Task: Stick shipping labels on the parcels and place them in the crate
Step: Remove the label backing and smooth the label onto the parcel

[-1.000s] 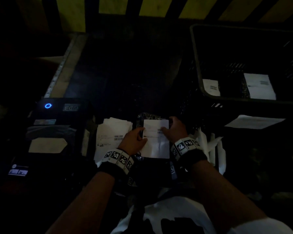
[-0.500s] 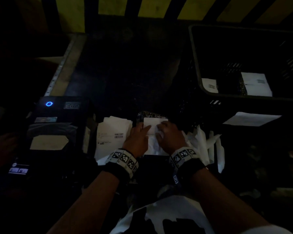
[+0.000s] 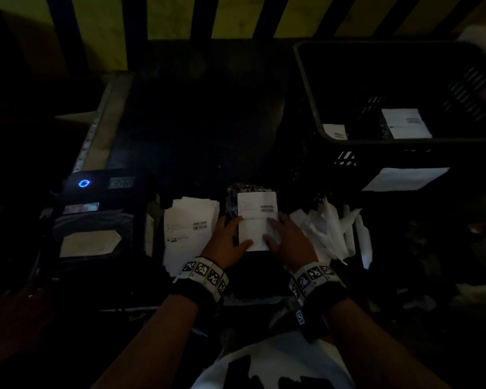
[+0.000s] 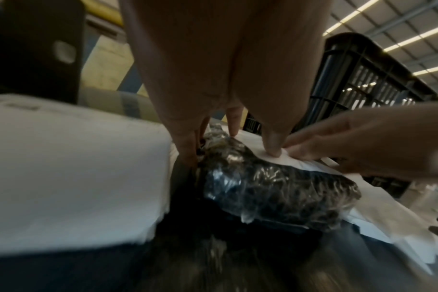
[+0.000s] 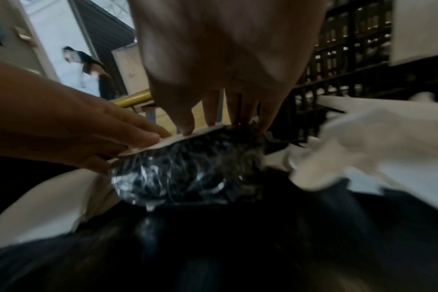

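White label [image 3: 257, 220] paper lies under both your hands: the left hand [image 3: 227, 242] and right hand [image 3: 288, 240] press it with flat, straight fingers onto the shiny black parcel [image 4: 275, 183], grasping nothing. That parcel sits on the table directly ahead of you, long axis running away from you. Your crate [image 3: 348, 141] stands ahead to the right, nearer your right hand.

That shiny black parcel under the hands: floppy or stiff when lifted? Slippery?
Probably soft: the parcel has a rounded, crinkled wrap that bulges at the edges, so it may sag if lifted by one end. The glossy film looks slick. Its label lies flat under both hands' fingers, so it likely won't roll.
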`<state>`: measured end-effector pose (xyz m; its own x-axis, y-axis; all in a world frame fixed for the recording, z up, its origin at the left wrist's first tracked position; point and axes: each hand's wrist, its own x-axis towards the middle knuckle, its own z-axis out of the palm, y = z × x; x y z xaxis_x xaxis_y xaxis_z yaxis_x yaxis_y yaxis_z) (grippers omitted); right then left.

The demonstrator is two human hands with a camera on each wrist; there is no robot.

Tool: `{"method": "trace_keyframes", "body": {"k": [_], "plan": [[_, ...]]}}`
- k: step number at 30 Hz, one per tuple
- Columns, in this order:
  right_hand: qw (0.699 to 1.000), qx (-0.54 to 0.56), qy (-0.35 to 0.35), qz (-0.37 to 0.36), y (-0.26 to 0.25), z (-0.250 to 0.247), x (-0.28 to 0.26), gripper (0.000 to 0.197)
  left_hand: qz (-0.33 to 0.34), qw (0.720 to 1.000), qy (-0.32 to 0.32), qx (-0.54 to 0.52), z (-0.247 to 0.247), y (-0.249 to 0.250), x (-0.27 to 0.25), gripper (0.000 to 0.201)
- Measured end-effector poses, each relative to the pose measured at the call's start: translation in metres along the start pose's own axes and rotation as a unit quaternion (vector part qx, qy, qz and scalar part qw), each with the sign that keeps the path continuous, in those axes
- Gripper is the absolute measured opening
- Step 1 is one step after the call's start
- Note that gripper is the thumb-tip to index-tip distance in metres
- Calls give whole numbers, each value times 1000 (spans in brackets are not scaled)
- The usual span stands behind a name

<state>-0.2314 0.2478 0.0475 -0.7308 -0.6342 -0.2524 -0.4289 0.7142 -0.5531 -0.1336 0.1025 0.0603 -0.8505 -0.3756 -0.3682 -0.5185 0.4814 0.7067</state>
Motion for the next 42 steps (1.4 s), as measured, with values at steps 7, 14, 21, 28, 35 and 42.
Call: {"method": "trace_keyframes", "body": {"k": [7, 14, 21, 28, 35, 42], "plan": [[991, 129, 12, 33, 13, -5, -24, 57, 18, 998, 4, -58, -7, -4, -10, 72], [970, 203, -46, 128, 25, -7, -25, 70, -22, 998, -18, -62, -6, -15, -9, 73], [924, 308, -36, 223, 14, -15, -6, 54, -69, 994, -64, -48, -3, -15, -2, 50], [905, 335, -41, 259, 6, -16, 16, 74, -46, 997, -34, -43, -19, -6, 2, 32], [842, 466, -40, 270, 3, -11, 22, 66, -64, 996, -28, -61, -42, 4, 4, 28], [865, 445, -23, 232, -17, -33, 6, 51, -52, 995, -5, -85, -49, -4, -4, 28]]}}
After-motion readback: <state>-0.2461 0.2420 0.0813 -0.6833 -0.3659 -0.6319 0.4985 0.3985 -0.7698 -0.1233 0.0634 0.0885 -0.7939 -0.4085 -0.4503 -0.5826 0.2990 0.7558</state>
